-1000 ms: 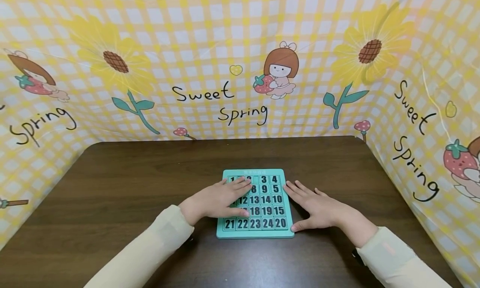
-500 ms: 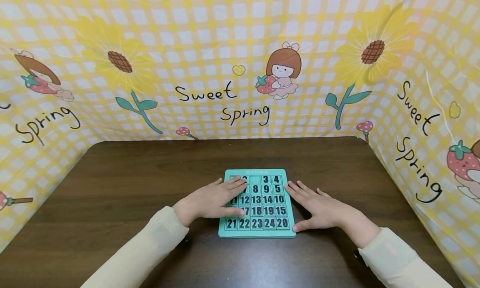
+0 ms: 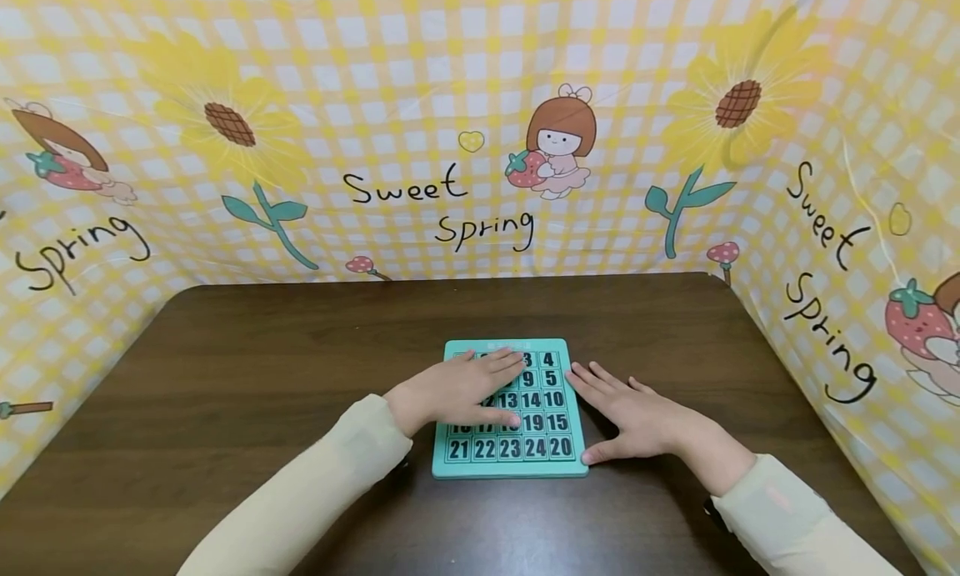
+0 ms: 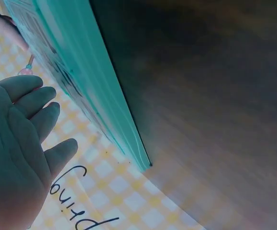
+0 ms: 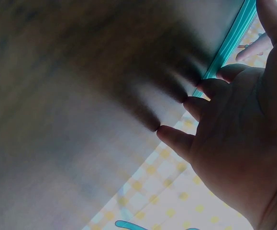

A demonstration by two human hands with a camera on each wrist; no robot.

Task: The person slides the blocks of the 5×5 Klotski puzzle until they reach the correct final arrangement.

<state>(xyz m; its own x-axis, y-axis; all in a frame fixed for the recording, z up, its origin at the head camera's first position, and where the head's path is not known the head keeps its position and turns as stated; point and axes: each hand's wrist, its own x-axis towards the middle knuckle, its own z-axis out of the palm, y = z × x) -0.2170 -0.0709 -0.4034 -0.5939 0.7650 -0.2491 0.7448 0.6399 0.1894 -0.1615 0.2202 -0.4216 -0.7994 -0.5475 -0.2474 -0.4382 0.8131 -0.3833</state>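
A turquoise number slide puzzle lies flat on the dark wooden table, with black-numbered tiles in its frame. Above its left and middle part reaches my left hand, fingers straight and slightly spread, hiding several upper-left tiles. In the left wrist view, that palm appears a little above the puzzle's face, its fingers gripping nothing. My right hand rests beside the puzzle's right edge, fingers spread. In the right wrist view, fingertips of this hand touch the table, some right against the puzzle's side.
The brown tabletop extends around the puzzle. Yellow checked cloth with flowers and cartoon prints hangs along the back and both sides. Cream sleeves cover both forearms.
The 2 tile slid left in the top row, leaving a gap before the 3. My left hand drew back left, then moved right over the puzzle. The right hand stayed put.
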